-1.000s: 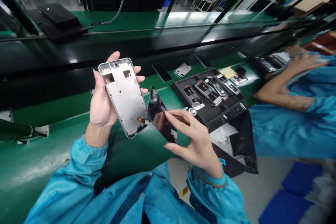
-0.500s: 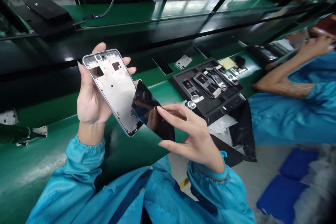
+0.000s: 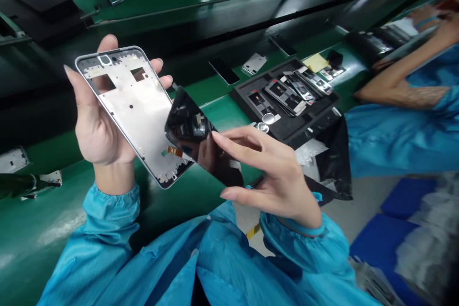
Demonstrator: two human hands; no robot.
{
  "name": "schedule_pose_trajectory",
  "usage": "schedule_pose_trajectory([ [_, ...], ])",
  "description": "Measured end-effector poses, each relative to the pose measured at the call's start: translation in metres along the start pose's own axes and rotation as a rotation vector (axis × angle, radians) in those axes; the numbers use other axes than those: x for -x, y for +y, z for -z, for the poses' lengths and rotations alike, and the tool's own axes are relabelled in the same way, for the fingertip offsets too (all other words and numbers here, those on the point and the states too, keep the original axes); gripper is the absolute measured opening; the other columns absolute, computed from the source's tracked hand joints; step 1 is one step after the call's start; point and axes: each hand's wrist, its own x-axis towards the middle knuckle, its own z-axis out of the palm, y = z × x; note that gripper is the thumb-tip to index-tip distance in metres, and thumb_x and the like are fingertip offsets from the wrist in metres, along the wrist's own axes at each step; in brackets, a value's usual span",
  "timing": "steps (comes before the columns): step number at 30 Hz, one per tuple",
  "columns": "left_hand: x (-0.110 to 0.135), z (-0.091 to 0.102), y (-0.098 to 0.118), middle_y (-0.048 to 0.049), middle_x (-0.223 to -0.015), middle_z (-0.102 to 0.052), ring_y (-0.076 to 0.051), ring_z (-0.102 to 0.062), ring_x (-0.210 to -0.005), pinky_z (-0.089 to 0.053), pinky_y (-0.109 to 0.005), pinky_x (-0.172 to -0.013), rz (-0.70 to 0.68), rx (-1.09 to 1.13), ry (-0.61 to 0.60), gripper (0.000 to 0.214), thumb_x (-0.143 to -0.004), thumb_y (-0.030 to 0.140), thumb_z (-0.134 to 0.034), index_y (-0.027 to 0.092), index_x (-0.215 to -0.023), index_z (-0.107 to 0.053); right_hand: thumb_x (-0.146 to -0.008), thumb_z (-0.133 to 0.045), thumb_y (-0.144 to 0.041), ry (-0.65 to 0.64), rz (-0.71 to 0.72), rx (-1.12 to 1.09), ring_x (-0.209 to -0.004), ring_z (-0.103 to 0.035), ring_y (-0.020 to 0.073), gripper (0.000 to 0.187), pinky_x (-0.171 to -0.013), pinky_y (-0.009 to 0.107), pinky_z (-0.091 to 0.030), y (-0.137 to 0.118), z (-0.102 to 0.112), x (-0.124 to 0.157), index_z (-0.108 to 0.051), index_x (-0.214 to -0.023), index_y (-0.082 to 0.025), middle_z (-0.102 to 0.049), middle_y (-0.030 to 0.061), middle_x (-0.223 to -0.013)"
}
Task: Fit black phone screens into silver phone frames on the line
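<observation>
My left hand [image 3: 103, 134] is wrapped round a silver phone frame [image 3: 134, 110], thumb along one long edge and fingertips at the other, its bare metal inside facing up. My right hand [image 3: 268, 172] grips a glossy black phone screen [image 3: 201, 141] by its edges near the lower end. The screen is tilted and overlaps the lower right part of the frame in view. From under it an orange flex cable [image 3: 174, 151] reaches over the metal. Whether screen and frame touch, I cannot tell.
Right of my hands lies a black tray [image 3: 244, 103] with several phone parts. Behind it are a dark phone [image 3: 224, 71] and a silver part [image 3: 255, 63] on the green bench [image 3: 53, 229]. A co-worker's arm [image 3: 405, 76] is at the right. Black equipment [image 3: 39, 5] stands back left.
Both hands and the phone parts appear shifted left as the view moved. The screen is turned differently against the frame, and the orange flex cable shows more clearly beneath it.
</observation>
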Motion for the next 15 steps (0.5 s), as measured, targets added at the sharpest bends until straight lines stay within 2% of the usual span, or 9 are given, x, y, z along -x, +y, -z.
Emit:
schedule_pose_trajectory([
  [3, 0.000, 0.001, 0.003, -0.0122, -0.119, -0.078, -0.027, -0.079, -0.104, -0.058, -0.054, -0.109, 0.025, -0.016, -0.022, 0.078, -0.111, 0.062, 0.010, 0.024, -0.178, 0.009, -0.104, -0.069, -0.058, -0.036, -0.005, 0.023, -0.110, -0.073, 0.0281, 0.067, -0.090, 0.042, -0.068, -0.005, 0.011, 0.002, -0.055, -0.164, -0.032, -0.069, 0.0124, -0.127],
  [10, 0.001, -0.002, 0.003, -0.0119, -0.119, -0.075, -0.030, -0.079, -0.103, -0.055, -0.063, -0.110, 0.029, -0.032, 0.019, 0.076, -0.109, 0.064, 0.010, 0.030, -0.176, -0.004, -0.106, -0.066, -0.057, -0.092, -0.008, 0.023, -0.112, -0.071, 0.0273, 0.065, -0.094, 0.043, -0.068, -0.012, 0.008, -0.004, -0.058, -0.162, -0.025, -0.064, 0.0143, -0.130],
  [13, 0.002, -0.001, 0.001, -0.0127, -0.118, -0.076, -0.028, -0.079, -0.100, -0.053, -0.066, -0.112, 0.010, -0.020, 0.000, 0.074, -0.110, 0.062, 0.008, 0.026, -0.170, -0.016, -0.104, -0.071, -0.054, -0.066, -0.006, 0.033, -0.114, -0.072, 0.0286, 0.066, -0.095, 0.043, -0.068, -0.010, 0.000, -0.007, -0.058, -0.163, -0.027, -0.066, 0.0146, -0.131],
  [15, 0.002, 0.001, -0.001, -0.0129, -0.118, -0.077, -0.028, -0.080, -0.100, -0.055, -0.068, -0.110, -0.010, -0.024, -0.001, 0.070, -0.111, 0.058, 0.007, 0.025, -0.160, -0.031, -0.102, -0.074, -0.055, -0.037, 0.005, 0.028, -0.113, -0.072, 0.0288, 0.068, -0.093, 0.043, -0.069, -0.007, -0.006, -0.007, -0.057, -0.163, -0.029, -0.067, 0.0139, -0.130],
])
